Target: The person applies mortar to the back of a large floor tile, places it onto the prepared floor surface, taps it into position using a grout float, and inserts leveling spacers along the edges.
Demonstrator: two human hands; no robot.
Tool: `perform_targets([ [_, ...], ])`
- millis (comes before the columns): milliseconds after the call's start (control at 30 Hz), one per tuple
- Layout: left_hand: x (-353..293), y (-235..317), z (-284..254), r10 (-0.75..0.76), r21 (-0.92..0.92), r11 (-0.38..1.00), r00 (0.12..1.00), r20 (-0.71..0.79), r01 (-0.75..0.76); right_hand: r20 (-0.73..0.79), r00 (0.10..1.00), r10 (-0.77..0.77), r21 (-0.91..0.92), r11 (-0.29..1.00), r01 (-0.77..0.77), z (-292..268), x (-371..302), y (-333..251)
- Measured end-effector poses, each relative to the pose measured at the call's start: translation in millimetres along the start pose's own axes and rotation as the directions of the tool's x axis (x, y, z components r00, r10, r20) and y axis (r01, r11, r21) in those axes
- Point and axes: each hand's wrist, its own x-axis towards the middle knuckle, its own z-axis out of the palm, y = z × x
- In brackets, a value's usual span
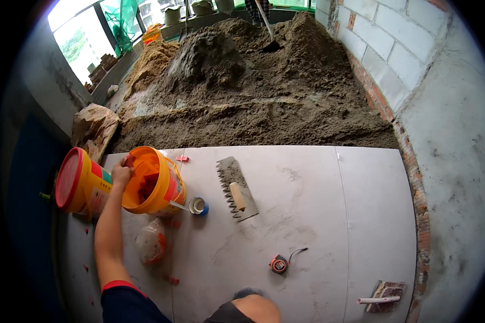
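My left hand (121, 175) grips the near rim of an open orange bucket (164, 188), which is tipped on its side on the pale floor tiles (307, 226). Red pieces show inside the bucket. A second orange bucket with a red lid (73, 180) lies right behind my hand, touching the first. My right hand is out of view. My knee (253, 307) shows at the lower edge.
On the tiles lie a notched trowel (237, 188), a small blue-and-white roll (198, 205), a plastic bag of orange pieces (151, 242), an orange tape measure (278, 264) and a small float (385, 296). A sand pile (253, 91) with a shovel (267, 27) lies beyond; a block wall (393, 48) stands at right.
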Motion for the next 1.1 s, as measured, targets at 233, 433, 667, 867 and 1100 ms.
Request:
perform_targets([
  [233,-129.4,179.8,45.1,0.276,-0.629,0.777,0.888,0.366,0.017,-0.054,0.995,-0.088,0.033,0.995,0.09,8.7,14.8,-5.5],
  [433,-291.6,307.2,182.5,0.499,-0.553,0.654,0.255,0.828,0.516,-0.043,0.957,-0.287,0.315,0.905,0.286,31.9,6.1,-31.9],
  [667,-500.4,381.5,239.6,0.491,-0.176,0.733,-0.332,0.806,0.656,0.266,0.85,-0.455,0.624,0.754,0.208,37.7,-14.8,-39.4],
  [867,-600.9,334.4,233.0,0.423,-0.135,0.819,-0.429,0.798,0.557,0.332,0.82,-0.467,0.769,0.637,0.051,39.5,1.2,-10.7],
  [1100,-619.7,314.1,246.4,0.608,-0.557,0.789,-0.196,0.769,0.26,0.228,0.887,-0.402,0.874,0.485,-0.004,34.9,31.0,15.8],
])
